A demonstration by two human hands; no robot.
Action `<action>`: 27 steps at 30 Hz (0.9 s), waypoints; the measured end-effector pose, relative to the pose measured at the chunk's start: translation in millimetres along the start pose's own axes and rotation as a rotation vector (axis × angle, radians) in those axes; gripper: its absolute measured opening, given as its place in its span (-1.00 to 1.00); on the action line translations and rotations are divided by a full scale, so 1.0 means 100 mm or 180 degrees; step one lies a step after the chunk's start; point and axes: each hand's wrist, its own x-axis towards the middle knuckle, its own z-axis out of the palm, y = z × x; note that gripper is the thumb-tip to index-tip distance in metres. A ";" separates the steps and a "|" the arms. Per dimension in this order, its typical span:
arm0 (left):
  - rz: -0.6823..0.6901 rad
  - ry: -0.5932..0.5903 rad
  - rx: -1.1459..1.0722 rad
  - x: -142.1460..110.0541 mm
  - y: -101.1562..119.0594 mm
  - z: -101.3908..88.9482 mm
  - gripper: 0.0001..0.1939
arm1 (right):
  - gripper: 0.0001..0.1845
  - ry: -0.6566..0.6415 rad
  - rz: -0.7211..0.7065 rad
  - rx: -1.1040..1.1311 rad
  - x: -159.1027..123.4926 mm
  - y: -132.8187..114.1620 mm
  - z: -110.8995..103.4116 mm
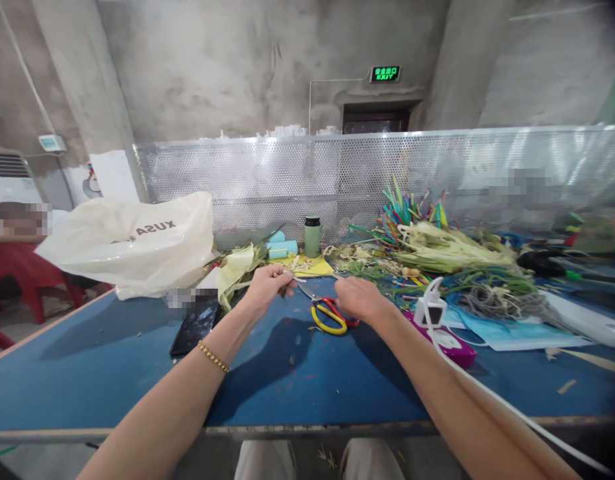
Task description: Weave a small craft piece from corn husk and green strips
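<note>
My left hand (270,287), with a gold bead bracelet on its wrist, pinches one end of a thin pale strand (317,275). The strand runs across to my right hand (360,299), whose fingers are curled closed around its other end. Something small and dark shows under my left fingertips; I cannot make out what. Scissors (329,328) with one yellow and one red handle lie on the blue table between my hands, right beside my right fingers. Beyond the strand is a yellow sheet (315,268) with plant scraps on it.
A white plastic bag (132,250), a dark phone (195,327) and pale husks (233,273) are at left. A green bottle (312,237) stands at the back. At right lie heaped husks (437,247), grey cords (497,300), a purple power strip (455,343) with a white charger, and blue masks (522,330).
</note>
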 end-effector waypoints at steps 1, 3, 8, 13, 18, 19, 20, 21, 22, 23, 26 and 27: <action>-0.0016 0.0016 -0.0023 0.00 -0.01 0.00 -0.83 | -0.71 -0.0209 -0.0169 0.0083 0.01 -0.07 -0.01; -0.0038 0.0044 -0.0054 0.01 -0.02 -0.01 -0.83 | -0.67 -0.0537 -0.0340 0.0209 0.05 -0.17 0.00; -0.0121 0.0022 -0.0230 0.00 -0.03 -0.01 -0.85 | -0.61 -0.0489 -0.0417 0.0331 0.15 -0.14 0.17; 0.0022 0.0305 -0.0020 0.05 -0.04 -0.02 -0.86 | -0.61 -0.0523 -0.0131 0.1240 0.23 0.00 0.34; 0.0476 0.0600 0.0796 0.12 -0.10 -0.09 -0.89 | -0.67 -0.0178 0.0140 0.1696 0.24 0.01 0.35; 0.0439 0.0598 0.0737 0.12 -0.10 -0.10 -0.90 | -0.67 0.0022 0.0080 0.1753 0.23 0.01 0.33; 0.0339 0.0590 0.0578 0.12 -0.10 -0.10 -0.90 | -0.67 0.0190 0.0024 0.1821 0.21 0.00 0.32; 0.0185 0.0574 0.0345 0.12 -0.08 -0.10 -0.91 | -0.65 0.0326 0.0002 0.1897 0.18 0.00 0.30; -0.0003 0.0552 0.0064 0.11 -0.07 -0.10 -0.92 | -0.63 0.0423 0.0008 0.1997 0.16 -0.01 0.29; -0.0206 0.0520 -0.0242 0.11 -0.05 -0.10 -0.93 | -0.61 0.0468 0.0054 0.2158 0.12 -0.01 0.27; -0.0738 0.0421 -0.1048 0.10 0.01 -0.09 -0.89 | -0.56 0.0210 0.0353 0.3041 0.00 -0.03 0.22; -0.0855 0.0390 -0.1211 0.10 0.02 -0.08 -0.87 | -0.54 0.0053 0.0461 0.3395 -0.05 -0.04 0.21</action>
